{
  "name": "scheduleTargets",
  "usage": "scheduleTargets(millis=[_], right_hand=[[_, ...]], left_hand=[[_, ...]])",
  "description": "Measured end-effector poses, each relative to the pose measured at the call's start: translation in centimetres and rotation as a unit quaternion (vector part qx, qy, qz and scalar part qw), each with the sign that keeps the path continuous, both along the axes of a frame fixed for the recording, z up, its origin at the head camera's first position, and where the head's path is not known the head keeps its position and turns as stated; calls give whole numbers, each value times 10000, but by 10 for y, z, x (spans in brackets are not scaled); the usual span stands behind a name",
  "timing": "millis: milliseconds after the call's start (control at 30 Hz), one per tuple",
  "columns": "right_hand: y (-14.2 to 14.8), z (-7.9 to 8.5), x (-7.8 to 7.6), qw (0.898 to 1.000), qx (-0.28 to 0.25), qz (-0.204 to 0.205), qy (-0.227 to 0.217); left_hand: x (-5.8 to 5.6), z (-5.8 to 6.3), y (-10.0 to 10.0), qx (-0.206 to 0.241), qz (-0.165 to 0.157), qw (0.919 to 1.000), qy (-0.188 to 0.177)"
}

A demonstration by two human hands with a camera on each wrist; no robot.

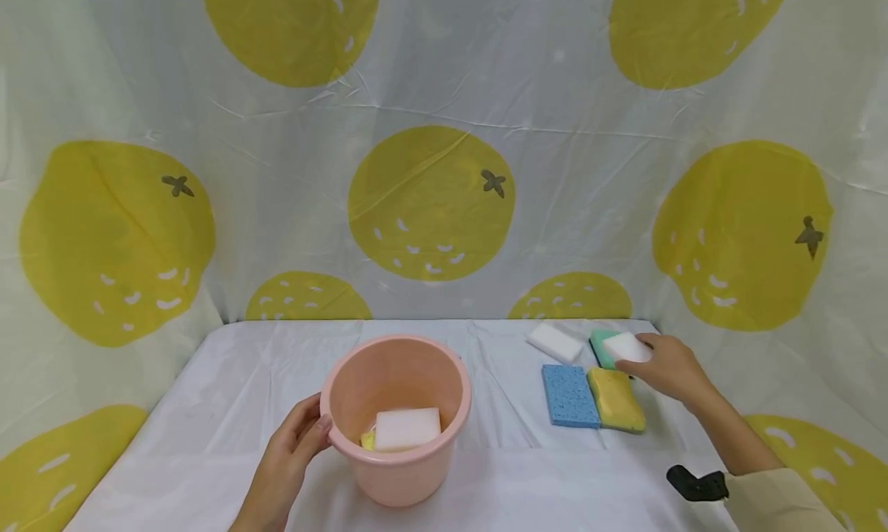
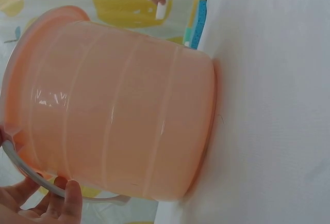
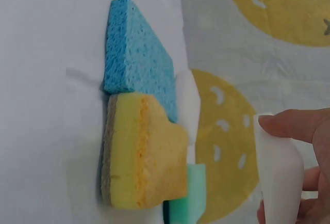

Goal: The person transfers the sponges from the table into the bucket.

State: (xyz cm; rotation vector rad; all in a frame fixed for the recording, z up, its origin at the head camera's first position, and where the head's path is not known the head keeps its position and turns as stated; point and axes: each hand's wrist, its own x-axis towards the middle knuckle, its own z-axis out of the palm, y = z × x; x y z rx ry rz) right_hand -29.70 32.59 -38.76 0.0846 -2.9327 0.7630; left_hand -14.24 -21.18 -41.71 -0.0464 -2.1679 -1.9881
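Note:
A pink bucket stands upright on the table, with a white sponge and a bit of something yellow inside. My left hand grips the bucket's left rim, thumb over the edge; in the left wrist view its fingers lie by the grey handle. Off to the right, my right hand pinches a white sponge between thumb and fingers, above a green sponge. Beneath and in front of that hand lie a yellow sponge and a blue sponge, side by side.
Another white sponge lies behind the blue one, near the table's back edge. A white cloth covers the table. A pale curtain with big yellow fruit prints closes off the back and both sides.

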Motion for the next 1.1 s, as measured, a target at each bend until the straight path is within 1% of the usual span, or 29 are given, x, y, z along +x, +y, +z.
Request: scheduleTargets(millis=[100,167,333,433,533,667,833,1100], right_hand=[[-10,7,0,9999,6,149,42],[-17,11,2,9995,25,293,149],[-31,15,0,9966,85,664,475],[-35,19,-1,9951,105,779,594],[-41,26,-1,9941,124,864,651],[-51,37,0,9940,109,918,592],[-65,47,1,9927,217,998,635],[-88,55,1,9860,126,1471,780]], left_hand=[[0,0,0,-12,13,10000,43],[1,-1,0,-9,10,10000,37],[2,0,0,-28,64,10000,-34],[2,0,1,-67,43,10000,11],[0,1,1,-79,16,10000,0],[-1,0,0,-86,23,10000,-21],[-2,-1,-1,-87,-13,9999,81],[-1,-2,0,-123,65,9999,6]])
